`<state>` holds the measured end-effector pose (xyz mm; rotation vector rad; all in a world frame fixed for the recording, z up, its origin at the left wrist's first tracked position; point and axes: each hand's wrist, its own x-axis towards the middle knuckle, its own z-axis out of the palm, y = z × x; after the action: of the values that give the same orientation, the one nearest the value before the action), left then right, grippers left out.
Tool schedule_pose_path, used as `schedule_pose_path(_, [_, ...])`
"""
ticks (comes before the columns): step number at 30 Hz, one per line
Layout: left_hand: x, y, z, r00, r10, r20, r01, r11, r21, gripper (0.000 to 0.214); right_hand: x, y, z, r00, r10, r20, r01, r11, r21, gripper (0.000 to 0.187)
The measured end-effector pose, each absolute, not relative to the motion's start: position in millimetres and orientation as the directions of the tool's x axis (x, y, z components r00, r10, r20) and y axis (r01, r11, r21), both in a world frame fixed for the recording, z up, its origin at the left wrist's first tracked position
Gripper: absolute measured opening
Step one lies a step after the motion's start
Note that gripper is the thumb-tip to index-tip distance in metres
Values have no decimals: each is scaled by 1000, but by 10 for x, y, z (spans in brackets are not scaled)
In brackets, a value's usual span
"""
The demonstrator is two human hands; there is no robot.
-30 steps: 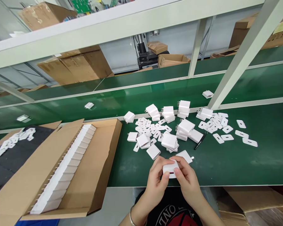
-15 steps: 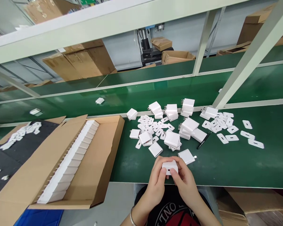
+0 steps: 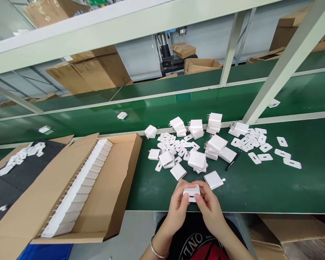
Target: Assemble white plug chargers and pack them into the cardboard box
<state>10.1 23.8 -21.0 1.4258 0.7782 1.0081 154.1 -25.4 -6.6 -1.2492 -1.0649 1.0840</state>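
A white USB wall charger (image 3: 191, 194) is held between my two hands over the bench's near edge, its dark port slot turned towards me. My left hand (image 3: 178, 198) grips its left side, thumb on the port face. On the other side my right hand (image 3: 207, 198) holds it with the thumb close to the slot. Just beyond lie loose chargers, one with a small tab sticking out (image 3: 213, 180) and another (image 3: 178, 172) to its left. Several charger stacks (image 3: 197, 159) and loose white oval-slotted face plates (image 3: 166, 139) spread behind them.
To the left, an open cardboard box (image 3: 124, 180) holds a long row of chargers (image 3: 79, 187). A black pen (image 3: 233, 160) lies beside more face plates (image 3: 260, 139). Along the back runs a green conveyor (image 3: 151, 108) carrying single chargers (image 3: 122, 115), with a slanted frame post (image 3: 284, 65) at right.
On the conveyor the chargers have shifted to the right, and one now shows beyond the slanted post. My hands keep the charger in nearly the same place, its port face tipped slightly.
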Motion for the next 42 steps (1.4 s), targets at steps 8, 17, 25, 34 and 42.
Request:
schedule_pose_path(8, [76,244,-244,372,896,240,-165,-191,968,35,1512,-284,-93,184,982,47,49,39,-998,43])
schedule_pose_path(17, [94,193,-342,408,903,132,-194,-56,979,43,1505,-240,-129,170,985,5,32,-1,-999,56])
schedule_pose_path(25, [90,230,-313,380,903,202,-148,-156,977,38,1497,-252,-149,170,985,-39,48,-48,-998,52])
schedule_pose_path(34, [106,250,-322,341,933,118,-199,-51,979,55,1483,-273,-190,182,983,39,95,21,-995,47])
schedule_pose_path(42, [159,151,-46,352,916,-191,29,193,981,71,1488,-344,-289,268,921,283,202,233,-951,41])
